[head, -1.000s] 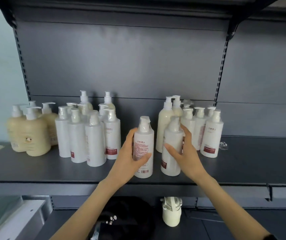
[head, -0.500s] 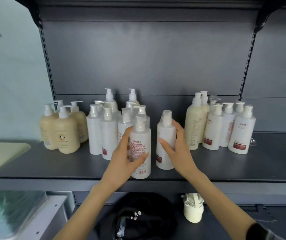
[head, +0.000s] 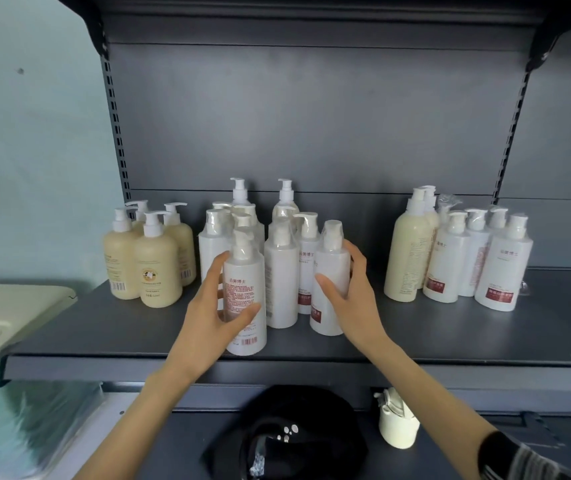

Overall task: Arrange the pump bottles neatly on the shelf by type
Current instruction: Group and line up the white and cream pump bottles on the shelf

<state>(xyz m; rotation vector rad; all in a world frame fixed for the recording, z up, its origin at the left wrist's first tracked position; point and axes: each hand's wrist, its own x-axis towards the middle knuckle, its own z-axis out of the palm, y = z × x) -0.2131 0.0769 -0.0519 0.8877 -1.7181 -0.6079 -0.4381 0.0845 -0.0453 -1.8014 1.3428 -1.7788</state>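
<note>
My left hand (head: 209, 317) grips a white pump bottle with red print (head: 246, 292) standing near the front edge of the grey shelf (head: 450, 337). My right hand (head: 353, 299) wraps a second white pump bottle (head: 331, 271) just right of it. Both stand against a cluster of white bottles (head: 279, 268) in the shelf's middle. Several cream bottles (head: 149, 261) stand at the left. At the right, a tall cream bottle (head: 407, 251) stands with several white bottles (head: 504, 268).
Two taller pump bottles (head: 239, 192) stand behind the middle cluster against the back panel. Below the shelf lie a black cap (head: 287, 434) and a small cream container (head: 396, 424). A pale green object (head: 7, 306) sits at the left beside the shelf end.
Both hands have slid their white bottles leftward along the shelf, away from the right group, up against the middle cluster. The view has shifted left too.
</note>
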